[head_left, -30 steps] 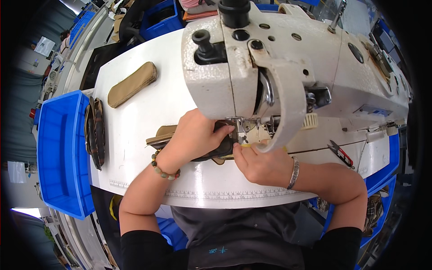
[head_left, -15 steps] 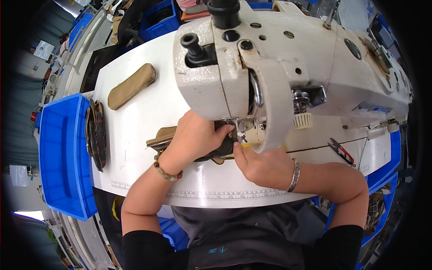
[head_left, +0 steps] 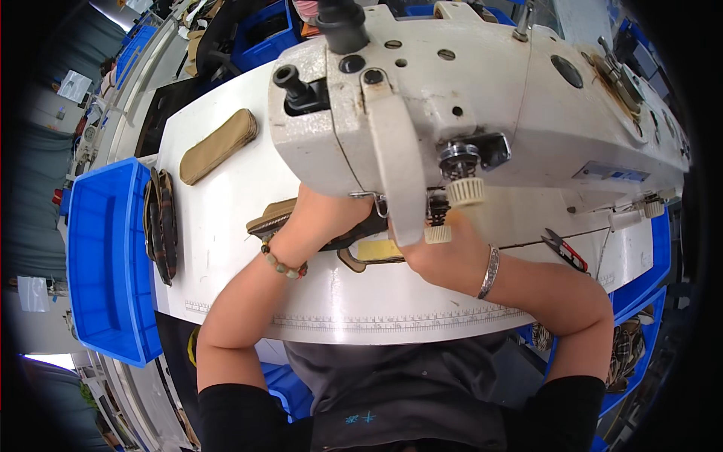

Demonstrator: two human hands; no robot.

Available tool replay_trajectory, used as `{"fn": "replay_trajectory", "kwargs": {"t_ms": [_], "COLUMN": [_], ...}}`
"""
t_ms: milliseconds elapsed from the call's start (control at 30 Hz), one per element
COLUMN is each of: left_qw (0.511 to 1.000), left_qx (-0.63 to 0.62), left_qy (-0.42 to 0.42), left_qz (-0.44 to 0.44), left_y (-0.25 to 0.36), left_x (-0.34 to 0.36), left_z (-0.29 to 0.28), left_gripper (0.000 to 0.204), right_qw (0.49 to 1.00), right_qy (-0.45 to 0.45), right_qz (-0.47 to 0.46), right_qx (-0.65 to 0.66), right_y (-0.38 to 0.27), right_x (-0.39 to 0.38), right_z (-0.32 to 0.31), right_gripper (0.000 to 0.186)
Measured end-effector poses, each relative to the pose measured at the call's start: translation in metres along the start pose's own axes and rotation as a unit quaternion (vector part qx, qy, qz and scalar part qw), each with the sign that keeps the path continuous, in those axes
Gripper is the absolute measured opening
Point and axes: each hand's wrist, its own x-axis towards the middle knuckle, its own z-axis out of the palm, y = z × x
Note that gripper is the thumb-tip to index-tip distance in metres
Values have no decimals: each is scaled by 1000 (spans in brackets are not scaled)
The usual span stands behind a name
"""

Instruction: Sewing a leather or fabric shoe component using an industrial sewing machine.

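My left hand (head_left: 325, 215), wearing a bead bracelet, grips a dark zippered fabric piece (head_left: 267, 226) beneath the white sewing machine head (head_left: 324, 151); its fingertips are hidden. My right hand (head_left: 435, 250), with a silver bangle, reaches under the machine beside that piece, its fingers hidden behind the pale lever and tension knobs. A yellow strip (head_left: 376, 248) lies between my hands, along the piece's near side.
A stack of tan oval pieces (head_left: 215, 149) lies back left on the white table (head_left: 211, 248). Folded dark fabric pieces (head_left: 160, 226) sit beside a blue bin (head_left: 105, 248) at left. Red-handled snips (head_left: 572, 256) lie at right, near more blue bins.
My right hand has moved up and further under the machine, exposing more yellow strip. My left hand is slightly higher. The machine head appears further left in the picture, covering more fingers.
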Motion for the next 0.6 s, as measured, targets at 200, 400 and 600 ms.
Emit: {"fn": "replay_trajectory", "kwargs": {"t_ms": [200, 400, 600], "left_qw": [986, 980, 977], "left_qx": [-64, -36, 31], "left_qy": [86, 124, 139], "left_qz": [127, 151, 161], "left_y": [-25, -15, -28], "left_x": [6, 11, 15], "left_z": [11, 6, 15], "left_gripper": [31, 28, 27], "right_qw": [996, 992, 977], "right_qy": [5, -12, 59], "right_qz": [31, 57, 116], "right_qx": [86, 108, 169], "right_y": [5, 8, 3], "right_x": [12, 8, 13], "right_z": [-20, -19, -18], "right_gripper": [7, 14, 32]}}
